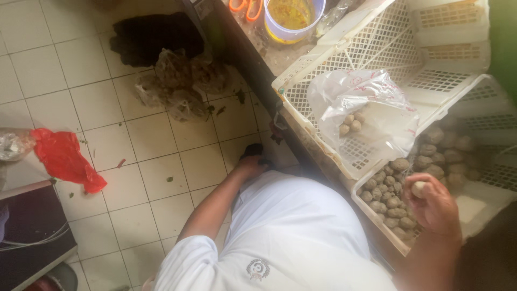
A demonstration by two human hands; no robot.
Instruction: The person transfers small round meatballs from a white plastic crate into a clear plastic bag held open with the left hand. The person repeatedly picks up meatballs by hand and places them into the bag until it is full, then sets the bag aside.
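Observation:
My right hand (435, 207) is closed on a small pale round tuber (418, 188), held over a white plastic crate (377, 213) filled with several brownish round tubers (389, 200). My left hand (249, 164) hangs down beside my white shirt, low by the counter's dark front, its fingers against a small black object (253, 150) near the floor; its grip is hidden. A clear plastic bag (371, 110) with a few tubers inside lies in a second white crate (301, 99) further along the counter.
On the counter stand a tub of yellow liquid (291, 19) and orange-handled scissors (246, 7). The tiled floor holds crumpled plastic bags (180, 81), a black cloth (153, 37), a red bag (64, 159) and scraps. A dark table corner (32, 229) juts in lower left.

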